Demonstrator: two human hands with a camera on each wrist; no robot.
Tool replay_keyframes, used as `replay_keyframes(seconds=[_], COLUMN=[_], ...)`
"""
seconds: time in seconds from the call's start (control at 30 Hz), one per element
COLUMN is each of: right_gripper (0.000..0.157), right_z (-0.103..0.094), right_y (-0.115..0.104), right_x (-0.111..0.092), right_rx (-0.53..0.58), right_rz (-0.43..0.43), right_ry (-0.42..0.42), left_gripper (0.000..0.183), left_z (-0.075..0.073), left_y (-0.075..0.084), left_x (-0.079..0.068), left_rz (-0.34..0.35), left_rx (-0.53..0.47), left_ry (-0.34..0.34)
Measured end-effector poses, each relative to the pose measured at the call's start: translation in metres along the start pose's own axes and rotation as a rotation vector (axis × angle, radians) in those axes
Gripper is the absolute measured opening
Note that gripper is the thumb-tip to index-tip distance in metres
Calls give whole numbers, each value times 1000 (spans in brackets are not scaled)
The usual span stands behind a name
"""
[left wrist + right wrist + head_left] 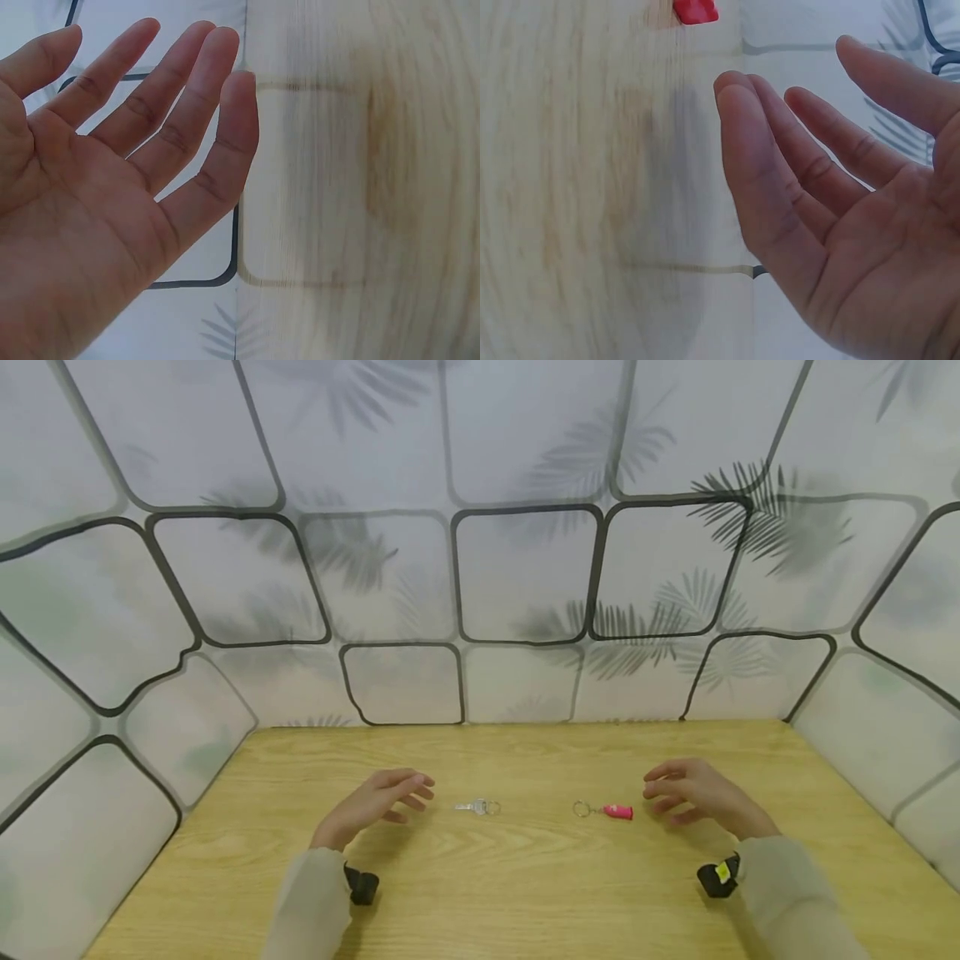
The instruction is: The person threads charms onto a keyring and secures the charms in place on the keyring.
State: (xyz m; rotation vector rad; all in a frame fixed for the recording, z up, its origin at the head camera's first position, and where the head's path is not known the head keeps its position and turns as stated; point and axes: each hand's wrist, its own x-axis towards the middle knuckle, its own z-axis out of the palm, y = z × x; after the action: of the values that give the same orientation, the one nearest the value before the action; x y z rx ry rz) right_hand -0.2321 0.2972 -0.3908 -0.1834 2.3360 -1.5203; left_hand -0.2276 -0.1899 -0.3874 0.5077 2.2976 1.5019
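A silver key (474, 807) with a small split ring (492, 807) lies on the wooden table, its ring toward the right. To the right of it lies a pink keychain charm (618, 812), its chain and ring (581, 809) pointing left. My left hand (382, 802) hovers left of the key, fingers relaxed and holding nothing. Just right of the charm is my right hand (696, 795), also with relaxed fingers and an unfilled palm. In the right wrist view the charm's pink end (696, 10) shows at the top edge, beyond the fingertips.
The light wooden table (480, 893) meets a pale fabric wall (517, 577) with dark outlined shapes and leaf prints at the back and both sides. Black wrist cameras are strapped on the left wrist (362, 887) and right wrist (717, 877).
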Motion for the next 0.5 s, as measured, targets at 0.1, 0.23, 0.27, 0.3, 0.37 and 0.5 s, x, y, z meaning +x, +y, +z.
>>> replay_keyframes(seconds=[0.1, 0.23, 0.27, 0.3, 0.37, 0.5], right_gripper=[45, 46, 47, 47, 48, 49], right_z=[1, 2, 2, 2, 2, 1], right_y=[0, 2, 2, 2, 3, 4], right_x=[1, 2, 3, 4, 5, 4], right_rx=[10, 9, 9, 8, 7, 4], right_rz=[13, 10, 12, 12, 16, 26], right_ry=[-9, -26, -30, -35, -45, -53], left_gripper=[52, 51, 50, 50, 49, 48], left_z=[3, 5, 5, 6, 7, 10], left_y=[-1, -2, -2, -2, -2, -4], left_x=[4, 10, 11, 12, 14, 17], left_rz=[-10, -1, 0, 0, -6, -25], left_rx=[-13, -31, -36, -39, -46, -66], left_ry=[-17, -23, -22, -18, -14, -8])
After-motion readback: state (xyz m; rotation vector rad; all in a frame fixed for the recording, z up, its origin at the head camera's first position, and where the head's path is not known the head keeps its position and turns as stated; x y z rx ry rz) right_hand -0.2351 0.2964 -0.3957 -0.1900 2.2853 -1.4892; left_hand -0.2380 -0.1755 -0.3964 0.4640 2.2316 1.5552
